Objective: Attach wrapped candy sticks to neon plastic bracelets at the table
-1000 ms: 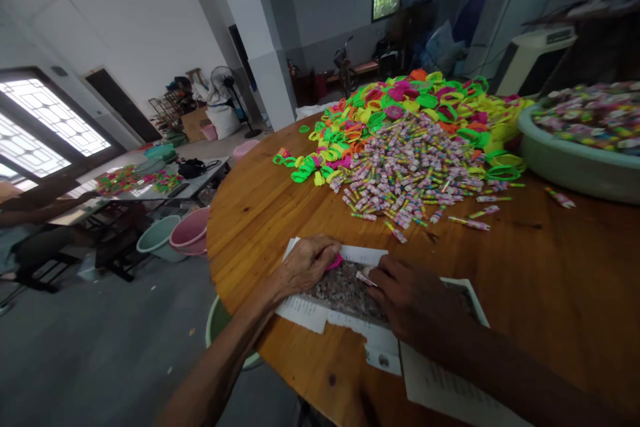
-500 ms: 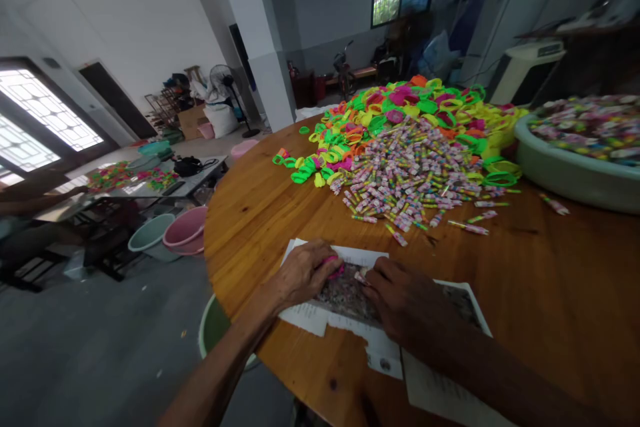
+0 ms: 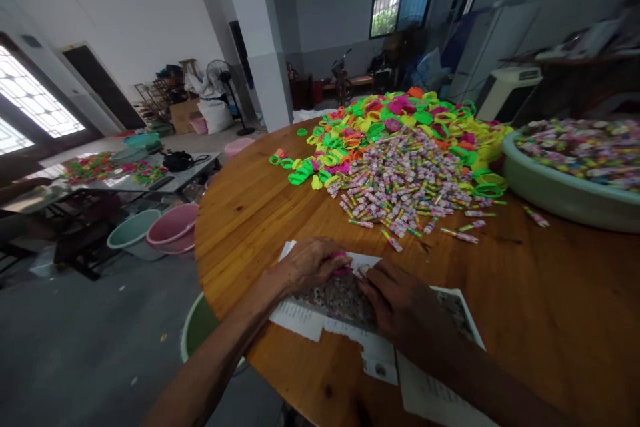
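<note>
My left hand (image 3: 313, 264) is closed on a bright pink plastic piece (image 3: 342, 265), mostly covered by the fingers. Close to its right, my right hand (image 3: 403, 297) pinches a small pale printed tube (image 3: 361, 269), which looks like a wrapped sweet. Both hands rest low over a dark speckled sheet (image 3: 335, 300) with white paper (image 3: 300, 321) around it. Beyond them lies a heap of similar printed tubes (image 3: 400, 180). Behind that heap spread neon green, yellow, orange and pink plastic ring-shaped pieces (image 3: 370, 120).
A pale green basin (image 3: 565, 190) full of small printed tubes stands at the right of the round wooden table (image 3: 235, 213). Below the left edge sits a green tub (image 3: 197, 327). Farther left are a pink basin (image 3: 173, 230) and another table, with a person's arm (image 3: 23, 188) there.
The pink piece and the printed tube have come slightly closer together between my hands. The whole view has shifted a little, with the room sliding left.
</note>
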The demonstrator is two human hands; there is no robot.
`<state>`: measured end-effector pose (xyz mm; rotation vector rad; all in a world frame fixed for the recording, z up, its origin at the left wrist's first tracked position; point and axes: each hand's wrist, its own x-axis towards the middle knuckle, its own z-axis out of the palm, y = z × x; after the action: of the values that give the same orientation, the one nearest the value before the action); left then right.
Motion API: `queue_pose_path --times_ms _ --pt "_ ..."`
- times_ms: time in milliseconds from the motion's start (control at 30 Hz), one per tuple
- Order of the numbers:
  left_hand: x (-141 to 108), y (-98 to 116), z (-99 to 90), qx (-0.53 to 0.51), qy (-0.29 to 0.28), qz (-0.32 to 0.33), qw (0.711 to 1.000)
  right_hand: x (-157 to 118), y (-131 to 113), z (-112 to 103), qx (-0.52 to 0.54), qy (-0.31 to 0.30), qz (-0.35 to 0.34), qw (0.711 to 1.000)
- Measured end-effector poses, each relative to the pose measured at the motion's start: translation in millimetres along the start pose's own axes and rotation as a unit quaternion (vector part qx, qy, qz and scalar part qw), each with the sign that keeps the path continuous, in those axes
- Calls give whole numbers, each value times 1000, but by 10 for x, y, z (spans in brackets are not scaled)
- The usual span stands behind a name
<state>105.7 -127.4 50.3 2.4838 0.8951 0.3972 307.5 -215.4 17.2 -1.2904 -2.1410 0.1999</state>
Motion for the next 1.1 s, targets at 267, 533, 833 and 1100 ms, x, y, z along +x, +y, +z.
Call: queue_pose_path --times_ms 267,533,833,1100 --pt "55 -118 59 14 -14 -6 1000 37 18 81 -23 12 -5 1000" --pt "55 -147 84 38 3 -3 999 33 -11 93 -30 51 -12 998" --pt "62 -120 103 42 13 9 999 14 -49 94 -58 23 -45 997" --pt "43 -152 156 53 38 16 998 -39 -133 53 -67 2 -50 996"
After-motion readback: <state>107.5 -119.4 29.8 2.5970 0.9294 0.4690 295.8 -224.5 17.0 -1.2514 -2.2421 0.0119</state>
